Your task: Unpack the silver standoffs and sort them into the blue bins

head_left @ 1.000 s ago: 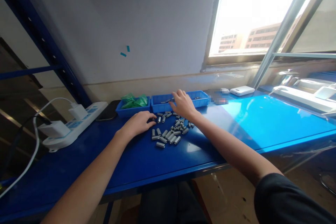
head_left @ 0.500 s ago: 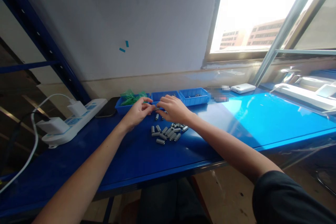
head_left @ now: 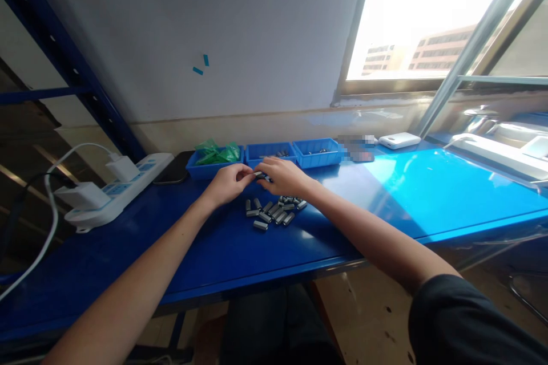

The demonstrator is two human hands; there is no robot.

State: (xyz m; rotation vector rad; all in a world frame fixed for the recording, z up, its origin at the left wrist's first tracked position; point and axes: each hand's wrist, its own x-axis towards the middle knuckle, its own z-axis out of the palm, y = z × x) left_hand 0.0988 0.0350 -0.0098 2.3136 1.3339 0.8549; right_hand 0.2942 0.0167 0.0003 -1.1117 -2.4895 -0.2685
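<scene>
The left hand (head_left: 228,183) and right hand (head_left: 283,177) pinch one small metal tube (head_left: 258,173) in closed fingers, over the counter (head_left: 222,251) by the tube pile (head_left: 274,214). Being round, it might slip and roll away.

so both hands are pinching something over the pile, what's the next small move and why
Probably the right hand should carry the metal piece to the middle tray just behind it. The piece is pinched between that hand and the left hand, above the pile, and that tray already holds similar pieces.
</scene>
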